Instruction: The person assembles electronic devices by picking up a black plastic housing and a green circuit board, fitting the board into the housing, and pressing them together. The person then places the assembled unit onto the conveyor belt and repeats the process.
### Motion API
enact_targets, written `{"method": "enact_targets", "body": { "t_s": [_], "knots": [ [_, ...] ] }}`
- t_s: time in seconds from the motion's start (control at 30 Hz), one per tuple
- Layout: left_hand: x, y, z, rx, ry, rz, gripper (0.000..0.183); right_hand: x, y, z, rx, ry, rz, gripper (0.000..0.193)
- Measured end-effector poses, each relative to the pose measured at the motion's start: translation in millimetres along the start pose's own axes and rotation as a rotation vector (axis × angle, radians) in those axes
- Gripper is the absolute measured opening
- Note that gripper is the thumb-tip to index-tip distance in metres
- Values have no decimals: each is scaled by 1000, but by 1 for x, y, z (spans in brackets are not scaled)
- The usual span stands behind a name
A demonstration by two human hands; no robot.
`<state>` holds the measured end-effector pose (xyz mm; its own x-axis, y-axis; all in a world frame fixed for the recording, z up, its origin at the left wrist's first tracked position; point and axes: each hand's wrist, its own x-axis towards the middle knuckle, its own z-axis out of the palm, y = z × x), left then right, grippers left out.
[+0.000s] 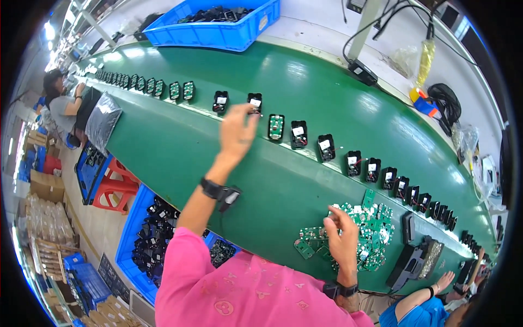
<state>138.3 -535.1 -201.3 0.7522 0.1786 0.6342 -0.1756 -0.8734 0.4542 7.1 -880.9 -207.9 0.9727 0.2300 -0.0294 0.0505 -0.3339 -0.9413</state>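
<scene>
We look down on a long green tabletop (180,163), where a row of small black casings runs from the far left to the right. The person's two hands are well apart from each other. The left hand (238,131) reaches across to the row, its fingers over a black casing (254,97) with a white patch inside; we cannot tell whether they grip it or only hover there. Just to the right sits a casing fitted with a green circuit board (276,127), and beyond that one, more open casings (326,147) show white patches and, in several, red wires. Farther left along the row, other casings (188,91) also hold green boards. The right hand (342,240) is nearer the body, at a loose pile of green circuit boards (376,231); its thumb and forefinger stand slightly apart, and we see nothing between them. To the right of the pile lie black blocky parts (404,267), and past them a co-worker's hand (445,279) is at the near edge. On the far side, a blue bin (207,38) holds dark parts (218,14).
</scene>
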Motion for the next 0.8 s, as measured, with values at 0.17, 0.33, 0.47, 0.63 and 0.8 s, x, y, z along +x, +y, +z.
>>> {"method": "enact_targets", "body": {
  "t_s": [0.17,0.33,0.47,0.63,0.8],
  "knots": [
    [54,-50,-30,432,-409,-160,95,-40,19,-45,-41,250,135,26],
    [61,-149,-52,153,-475,-11,77,-32,-9,-56,-225,403,-51,15],
    [40,-125,-49,-36,-314,-263,64,-37,3,-54,-479,381,-186,17],
    [-35,-26,-43,-754,-320,-328,56,-25,-3,-23,-588,81,-307,29],
    [-110,59,-40,-1395,-437,-668,71,-11,1,0,-794,-258,-272,32]
  ]
}}
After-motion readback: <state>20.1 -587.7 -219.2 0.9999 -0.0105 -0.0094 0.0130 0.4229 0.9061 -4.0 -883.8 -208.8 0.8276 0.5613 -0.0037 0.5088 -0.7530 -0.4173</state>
